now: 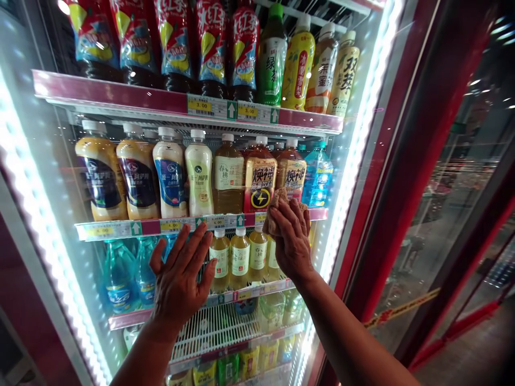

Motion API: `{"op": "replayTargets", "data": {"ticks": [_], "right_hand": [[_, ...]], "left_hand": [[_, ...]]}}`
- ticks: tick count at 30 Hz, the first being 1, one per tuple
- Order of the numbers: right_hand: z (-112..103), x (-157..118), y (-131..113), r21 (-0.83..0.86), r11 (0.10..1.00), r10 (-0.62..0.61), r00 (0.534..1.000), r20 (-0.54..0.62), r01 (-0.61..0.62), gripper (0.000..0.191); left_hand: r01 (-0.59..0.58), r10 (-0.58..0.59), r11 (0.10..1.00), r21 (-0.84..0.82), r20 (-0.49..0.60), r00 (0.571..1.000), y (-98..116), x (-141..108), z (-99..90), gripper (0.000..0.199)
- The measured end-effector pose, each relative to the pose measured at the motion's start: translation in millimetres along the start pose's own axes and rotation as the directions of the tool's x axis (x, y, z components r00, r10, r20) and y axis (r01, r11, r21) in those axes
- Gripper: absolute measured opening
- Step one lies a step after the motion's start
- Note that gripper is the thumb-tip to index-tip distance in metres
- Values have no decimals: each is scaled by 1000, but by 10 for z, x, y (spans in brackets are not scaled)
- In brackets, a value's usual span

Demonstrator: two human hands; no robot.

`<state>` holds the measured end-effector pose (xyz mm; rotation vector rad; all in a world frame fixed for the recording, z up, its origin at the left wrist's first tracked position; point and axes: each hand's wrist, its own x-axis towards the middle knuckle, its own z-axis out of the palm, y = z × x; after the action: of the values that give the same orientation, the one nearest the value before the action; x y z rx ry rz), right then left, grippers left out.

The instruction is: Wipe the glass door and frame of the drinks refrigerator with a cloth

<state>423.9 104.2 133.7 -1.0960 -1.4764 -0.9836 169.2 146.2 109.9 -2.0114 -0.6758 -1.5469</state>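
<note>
A lit drinks fridge with a glass door fills most of the view. My right hand (292,241) presses a crumpled brown cloth (276,222) against the glass, in front of the second shelf's right part. Its fingers are bent over the cloth. To the left, my left hand (181,276) is spread out with nothing in it, palm toward the glass; whether it touches the pane I cannot tell. Behind the glass near the cloth stand energy drink bottles (259,174) and a blue bottle (319,174). Small pale-labelled bottles (240,257) show between my hands.
Red-labelled tea bottles (173,43) and a green tea bottle (273,59) line the top shelf. Price strips (201,107) run along shelf edges. Bright light strips (364,107) border the fridge. A red frame (422,134) and yellow-red tape (402,308) are at right.
</note>
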Motion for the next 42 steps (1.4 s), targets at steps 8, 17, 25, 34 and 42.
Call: {"op": "replayTargets", "data": {"ticks": [8, 17, 25, 34, 42], "right_hand": [[115, -84, -160, -2, 1000, 9, 1000, -24, -9, 68], [128, 94, -233, 68, 996, 62, 997, -46, -59, 59], [221, -20, -342, 26, 999, 22, 999, -50, -21, 61], [320, 129, -415, 13, 998, 61, 986, -152, -60, 57], [340, 124, -461, 1, 999, 51, 990, -129, -51, 55]], "left_hand": [[64, -57, 991, 119, -60, 997, -375, -12, -198, 76], [72, -64, 990, 122, -64, 996, -496, -62, -235, 77], [16, -9, 994, 108, -66, 998, -512, -81, -250, 74], [6, -1, 997, 81, -59, 998, -555, -120, -240, 72], [33, -32, 999, 28, -34, 999, -540, -129, -263, 71]]}}
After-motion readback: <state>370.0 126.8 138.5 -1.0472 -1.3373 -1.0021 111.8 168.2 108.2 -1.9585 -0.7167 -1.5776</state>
